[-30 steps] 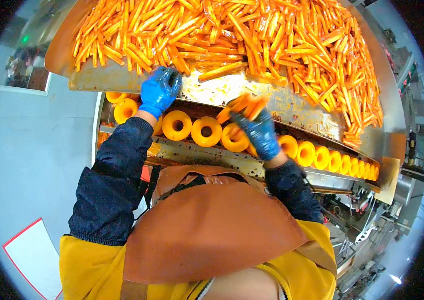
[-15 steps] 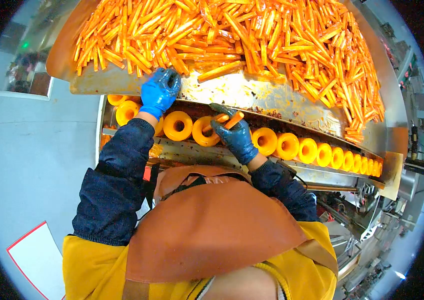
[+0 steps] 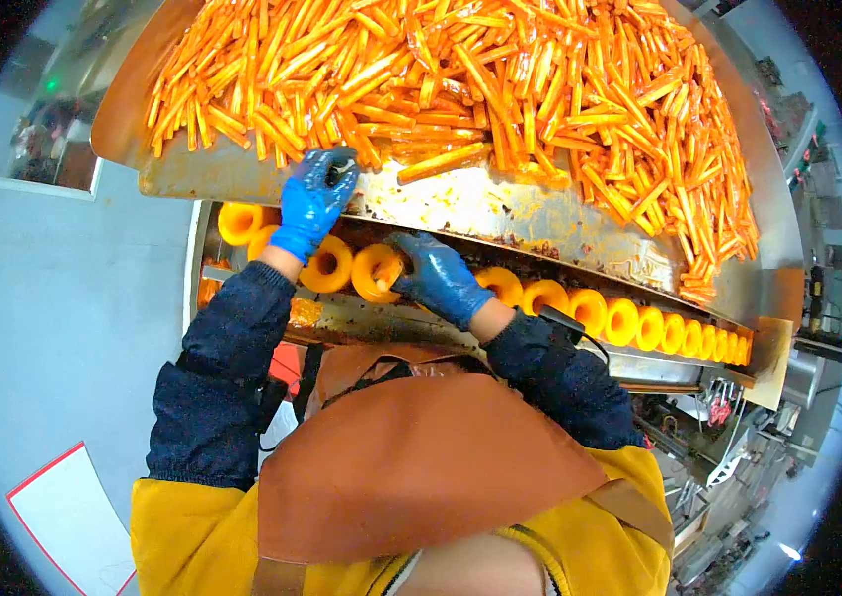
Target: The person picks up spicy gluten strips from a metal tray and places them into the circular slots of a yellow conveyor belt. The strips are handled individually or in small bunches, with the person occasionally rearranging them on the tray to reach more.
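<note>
Our left hand (image 3: 315, 199) rests flat, fingers loose, on near edge of metal tray (image 3: 460, 204), beside orange sticks (image 3: 460, 79). Our right hand (image 3: 433, 273) pinches stick over yellow ring (image 3: 377, 272). Rings line up rightward.

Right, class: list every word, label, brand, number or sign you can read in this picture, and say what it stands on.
None can be read: no text shows on the metal tray, the orange sticks, the yellow funnels, the blue gloves on the left hand and right hand, or the brown apron.
Lights on the machinery at far right are too small and blurred to read.
</note>
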